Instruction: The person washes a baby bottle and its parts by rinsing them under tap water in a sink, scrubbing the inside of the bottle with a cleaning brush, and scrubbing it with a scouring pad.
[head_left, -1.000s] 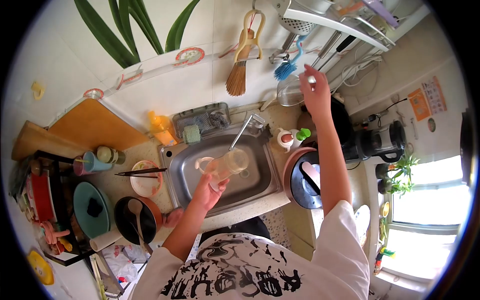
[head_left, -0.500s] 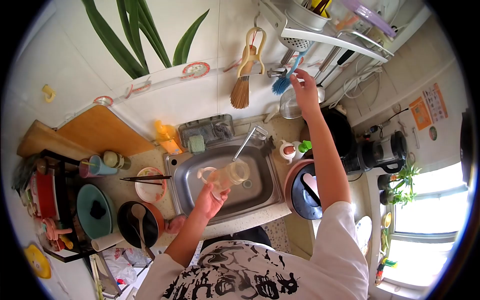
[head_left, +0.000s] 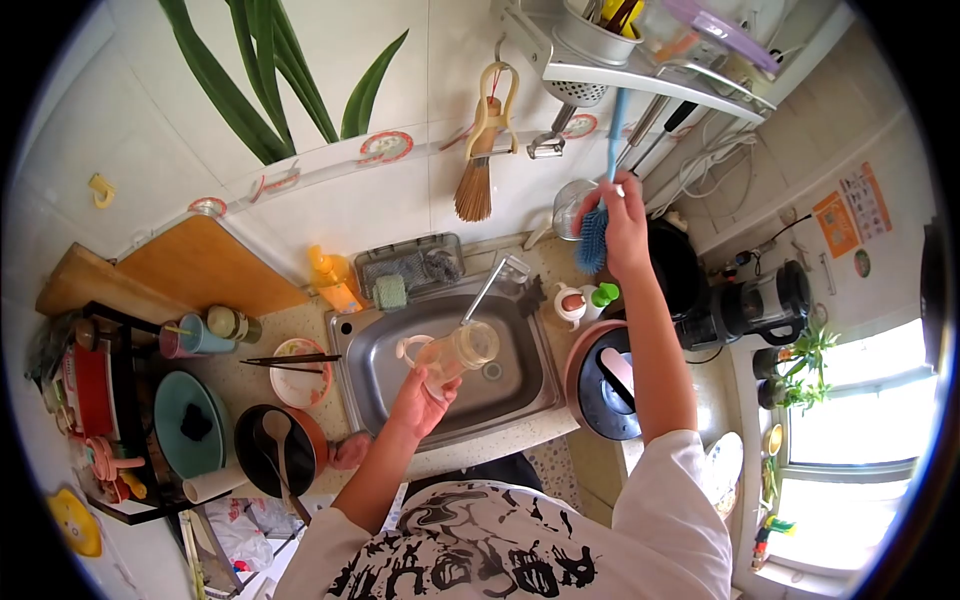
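Note:
Fingers of my left hand (head_left: 420,402) wrap round a clear jar (head_left: 458,352), which is tilted over the steel sink (head_left: 400,325) with its mouth toward the upper right. My right hand (head_left: 622,225) pinches the blue brush (head_left: 592,243) by its handle, near the bristles. The bristles point down and the long handle rises to the rack. Below the jar, a pale pink ring-shaped piece (head_left: 409,348) lies in the sink, partly behind the jar. The tap (head_left: 487,288) reaches over the sink just above the jar.
A wall rack (head_left: 640,72) with hanging utensils is at the upper right. Right of the sink stand a green-topped bottle (head_left: 603,296) and a round cooker (head_left: 607,380). To the left are a plate with chopsticks (head_left: 300,373), a dark pot (head_left: 262,450) and a teal basin (head_left: 188,425).
My right hand has closed on the blue brush and brought it down and slightly right from where it hung. My left hand still holds the jar over the sink.

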